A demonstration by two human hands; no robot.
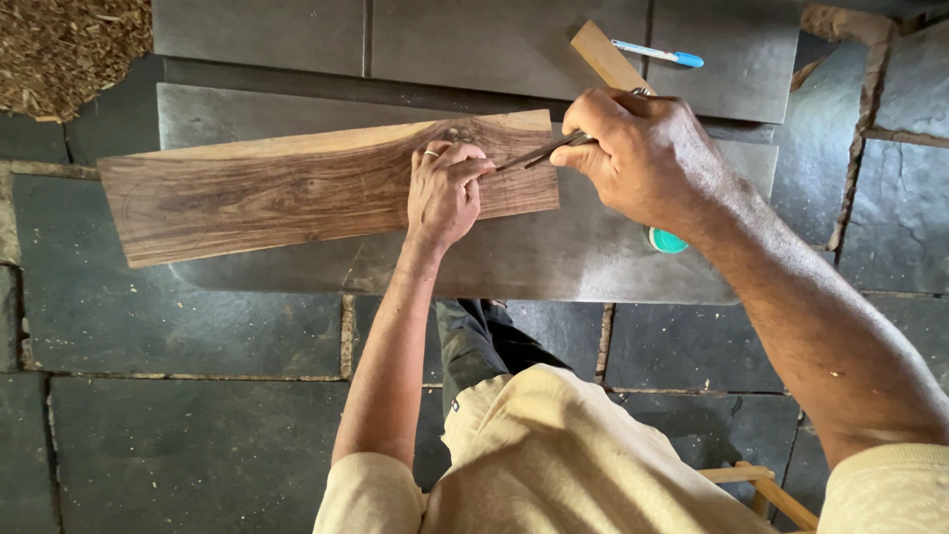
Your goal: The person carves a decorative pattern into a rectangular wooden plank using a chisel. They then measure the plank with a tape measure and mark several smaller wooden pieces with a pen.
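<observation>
Wood board (297,188) lies flat on grey tabletop (554,262), long edge left to right. Left hand (445,188) presses on board's right end, fingers curled together. Right hand (643,153) clamped on thin metal tool (534,154), tip at left fingers. Blue pen (657,53) beyond; green round lid (668,241) partly hidden under right wrist.

Dark stone slabs (198,435) pave the floor in daylight; a sawdust heap (59,49) lies top left, a wooden stool (766,489) below.
</observation>
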